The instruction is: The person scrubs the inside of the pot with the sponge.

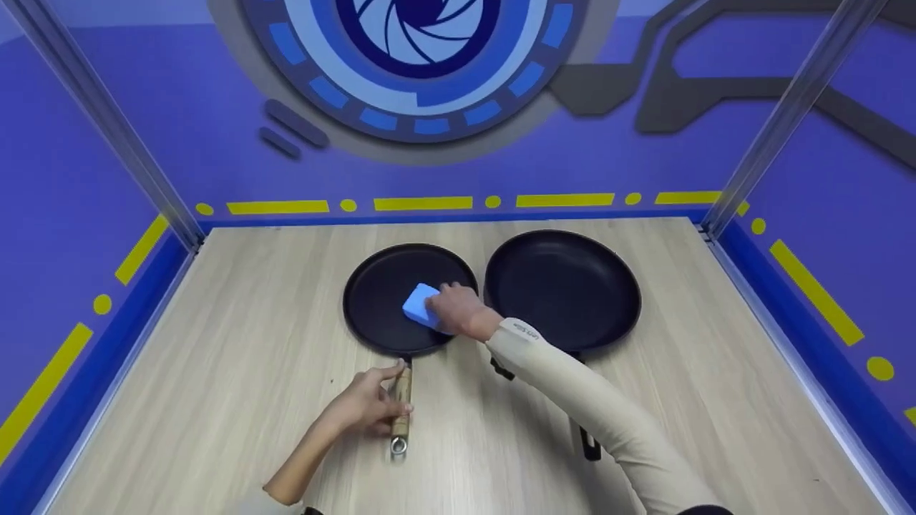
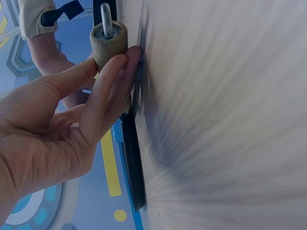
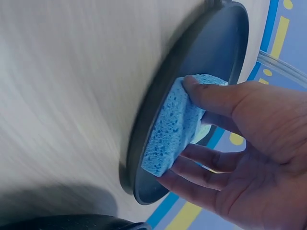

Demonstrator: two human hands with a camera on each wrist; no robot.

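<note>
A flat black pan (image 1: 376, 286) with a low rim lies on the table, its wooden handle (image 1: 402, 408) pointing toward me. My left hand (image 1: 365, 400) holds that handle between thumb and fingers; in the left wrist view the handle's metal hanging loop (image 2: 106, 21) sticks out past the fingers. Over in the pan, my right hand (image 1: 461, 309) pinches a blue sponge (image 1: 418, 303) against the cooking surface. Seen from the right wrist, the porous sponge (image 3: 170, 129) sits between thumb and fingers, and part of it is hidden behind them.
A larger, deeper black frying pan (image 1: 562, 286) lies just to the right, its dark handle (image 1: 590, 445) partly covered by my right forearm. Blue printed walls (image 1: 458, 179) stand behind and on both sides of the wooden table (image 1: 250, 315).
</note>
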